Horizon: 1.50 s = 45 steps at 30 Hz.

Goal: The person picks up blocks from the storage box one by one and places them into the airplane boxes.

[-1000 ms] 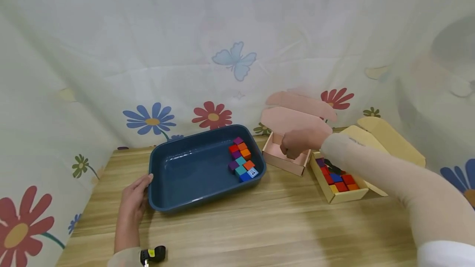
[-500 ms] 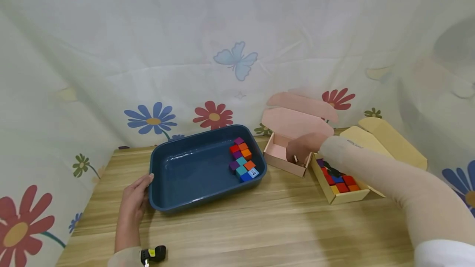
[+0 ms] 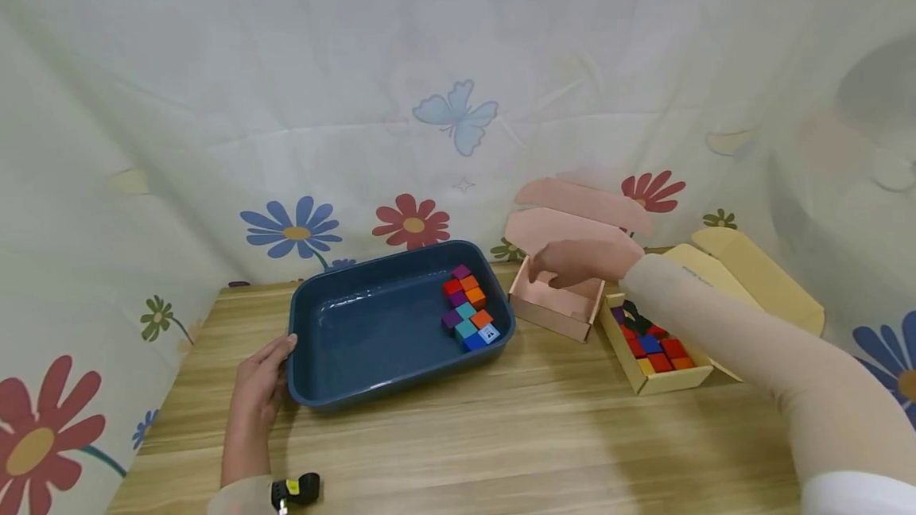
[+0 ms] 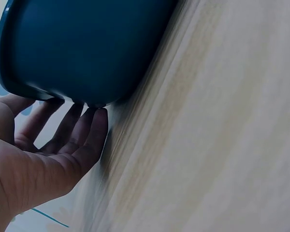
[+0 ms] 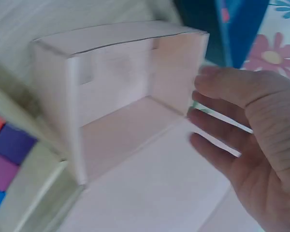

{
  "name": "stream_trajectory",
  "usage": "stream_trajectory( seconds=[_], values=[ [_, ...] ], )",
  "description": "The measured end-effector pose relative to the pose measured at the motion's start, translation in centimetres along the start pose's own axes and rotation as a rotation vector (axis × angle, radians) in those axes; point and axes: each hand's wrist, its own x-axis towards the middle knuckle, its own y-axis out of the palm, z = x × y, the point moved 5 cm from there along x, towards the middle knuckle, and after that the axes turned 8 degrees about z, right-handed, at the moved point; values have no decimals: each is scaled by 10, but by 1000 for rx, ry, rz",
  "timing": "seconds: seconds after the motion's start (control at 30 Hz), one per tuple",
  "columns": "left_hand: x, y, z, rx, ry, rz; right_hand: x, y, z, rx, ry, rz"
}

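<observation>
My left hand (image 3: 259, 381) holds the left end of a dark blue rectangular tray (image 3: 304, 340). In the left wrist view its thumb meets the tray's rim and its bent fingertips lie against the outer wall. Several coloured cubes (image 3: 465, 312) sit grouped at the tray's right end. Over a small pink cardboard box (image 3: 553, 323) hovers my right hand (image 3: 572, 262), thumb and fingers apart. I see nothing between them. The right wrist view shows its fingertips beside one upper edge of the box (image 5: 135, 77); whether they touch it I cannot tell.
A yellow cardboard box (image 3: 676, 380) with several coloured cubes (image 3: 654, 352) stands right of the pink one, its lid (image 3: 758, 276) folded back. A patterned curtain (image 3: 322, 141) hangs behind the wooden table (image 3: 458, 451). My right sleeve (image 3: 744, 340) crosses above the yellow box.
My right hand has lifted from the right side of the pink box and moved left, and its curled fingers have spread. The left hand and tray have stayed put.
</observation>
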Motion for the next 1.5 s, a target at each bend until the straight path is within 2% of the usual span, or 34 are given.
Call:
stream_trajectory(
  seconds=[0.1,0.2,0.47,0.7,0.87,1.0,1.17,1.37,1.5],
  values=[
    [0,0,-1,10,-2,-4,-2,-18,10,-8,-43,-179],
    [0,-1,0,13,-5,-11,-2,-26,17,47,-41,-258],
    [-1,-2,1,45,-38,-6,0,-33,32,65,90,-289],
    [-2,-3,2,36,-41,3,6,-32,41,30,114,-313],
    [-2,-2,3,28,-44,-6,18,-34,47,18,110,-252],
    [-2,-2,3,24,-45,-8,36,-38,57,9,94,-180],
    [-3,-3,3,24,-51,-14,68,-39,82,-26,53,-86],
    [-3,-4,3,31,-59,-25,107,-29,116,-86,1,50],
    [-3,-3,2,41,-50,-26,123,-21,130,-122,-17,136]
  ],
)
